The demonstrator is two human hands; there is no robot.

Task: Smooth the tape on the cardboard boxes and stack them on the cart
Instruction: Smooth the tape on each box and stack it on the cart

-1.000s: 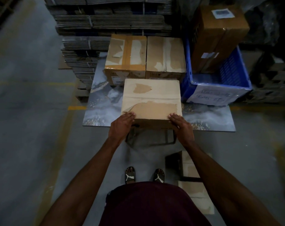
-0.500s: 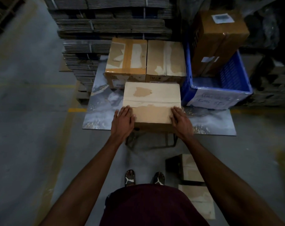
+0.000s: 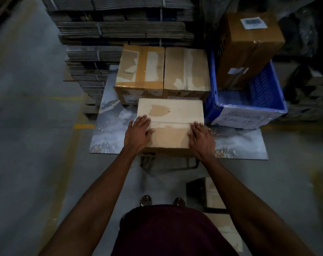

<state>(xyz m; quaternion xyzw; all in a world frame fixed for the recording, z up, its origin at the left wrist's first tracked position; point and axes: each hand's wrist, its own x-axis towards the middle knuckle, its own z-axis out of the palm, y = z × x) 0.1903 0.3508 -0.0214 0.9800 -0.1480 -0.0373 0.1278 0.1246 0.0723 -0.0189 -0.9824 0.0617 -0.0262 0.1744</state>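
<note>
Both palms have slid forward across the top of the nearest cardboard box [image 3: 170,124] since a second ago, from its near edge up to the centre seam. The left hand [image 3: 139,133] lies flat with fingers straight at the seam's left end; the right hand [image 3: 201,136] lies flat the same way at the right end. Neither grips anything; both press down. The box sits on a low metal frame [image 3: 168,163], which I take for the cart, just in front of two sealed boxes [image 3: 164,71] on a marbled board [image 3: 240,143]. A blue crate [image 3: 249,111] stands to the right. To my eye the smoothing stroke is underway, and lifting comes after it
</note>
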